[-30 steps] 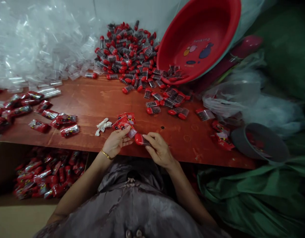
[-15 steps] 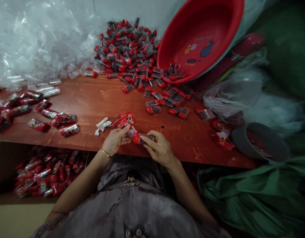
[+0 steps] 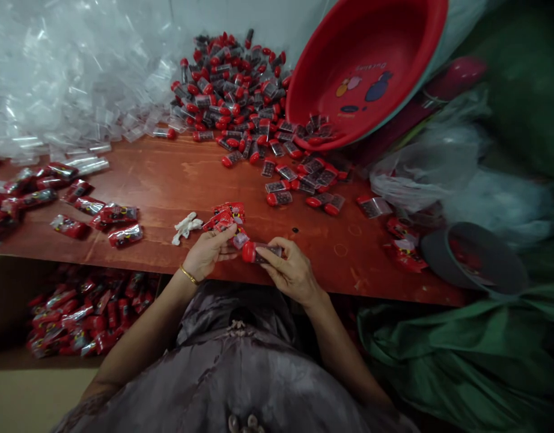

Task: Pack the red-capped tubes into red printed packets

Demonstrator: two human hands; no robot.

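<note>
My right hand (image 3: 292,270) is closed on a clear tube with a red cap (image 3: 249,252), which lies sideways with the cap pointing left. Dark contents show through the tube. My left hand (image 3: 209,252), with a gold bracelet at the wrist, pinches a small red printed wrapper (image 3: 240,238) just left of the cap. More red wrappers (image 3: 229,210) lie on the table beyond its fingertips. A crumpled white piece (image 3: 187,228) rests on the wood to the left of them.
Capped tubes (image 3: 232,90) are heaped at the back, beside a tilted red basin (image 3: 371,36). Clear empty sleeves (image 3: 79,78) fill the back left. Wrapped tubes (image 3: 124,236) lie left, others in a box below (image 3: 88,313). A grey bowl (image 3: 432,255) stands right.
Both hands stay almost where they were, with the same tube and wrapper. The view has shifted very slightly.
</note>
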